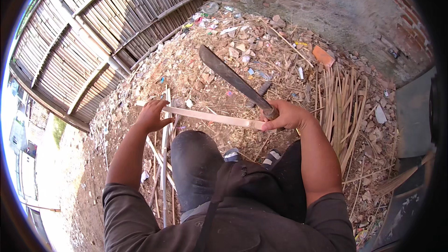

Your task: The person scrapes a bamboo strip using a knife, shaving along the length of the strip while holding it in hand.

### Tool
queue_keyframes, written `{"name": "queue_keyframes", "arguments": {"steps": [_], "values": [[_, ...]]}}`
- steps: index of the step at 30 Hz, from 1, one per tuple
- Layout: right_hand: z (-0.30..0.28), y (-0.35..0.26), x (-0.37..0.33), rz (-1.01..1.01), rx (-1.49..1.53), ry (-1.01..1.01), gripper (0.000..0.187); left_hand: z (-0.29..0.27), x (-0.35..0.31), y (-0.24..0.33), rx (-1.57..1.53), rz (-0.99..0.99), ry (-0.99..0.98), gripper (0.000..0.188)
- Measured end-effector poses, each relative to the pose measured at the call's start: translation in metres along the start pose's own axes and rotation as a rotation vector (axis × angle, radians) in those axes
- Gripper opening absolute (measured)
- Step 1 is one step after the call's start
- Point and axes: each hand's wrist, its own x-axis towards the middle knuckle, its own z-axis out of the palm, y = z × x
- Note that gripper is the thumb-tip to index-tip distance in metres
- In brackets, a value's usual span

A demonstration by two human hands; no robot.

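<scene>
A pale bamboo strip [210, 116] stretches crosswise in front of my knees. Its left part lies in my left hand [153, 115], the fingers over the top and the thumb below, with a short end sticking out beyond. My right hand [290, 115] is closed round the handle of a machete [233, 80], and the strip's right end meets the thumb of that same hand. The dark blade slants up and to the left, its tip away from me, above the strip. How the right fingers share the handle and the strip is partly hidden.
A pile of split bamboo strips [343, 107] lies on the right, with poles [164, 168] by my left knee. Rubble and litter cover the ground. A bamboo fence [70, 51] stands left, a brick wall [298, 0] behind, a grey panel [415, 116] right.
</scene>
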Motion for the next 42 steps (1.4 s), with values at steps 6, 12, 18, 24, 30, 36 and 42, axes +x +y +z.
{"name": "queue_keyframes", "arguments": {"steps": [6,12,18,24,30,36,42], "values": [[-0.001,0.010,0.005,0.069,0.047,-0.073,0.033,-0.013,-0.022,0.008,0.020,-0.071,-0.134,0.041],[-0.014,0.018,0.007,-0.050,-0.092,0.339,0.025,-0.011,-0.072,0.010,-0.087,-0.203,-0.025,0.032],[-0.047,0.041,0.008,0.160,-0.186,0.712,0.032,-0.010,-0.115,0.028,-0.219,-0.415,-0.090,0.040],[-0.024,0.030,0.016,0.063,-0.447,0.854,0.053,-0.007,-0.149,0.070,-0.401,-0.467,-0.007,0.045],[0.023,0.014,0.027,0.031,-0.605,0.577,0.044,0.015,-0.169,0.119,-0.441,-0.555,-0.091,0.045],[0.073,0.025,0.047,-0.080,-0.812,0.220,0.037,0.021,-0.175,0.142,-0.491,-0.611,-0.246,0.047],[0.089,0.026,0.064,-0.033,-0.876,0.156,0.029,0.019,-0.175,0.146,-0.507,-0.561,-0.242,0.043]]}}
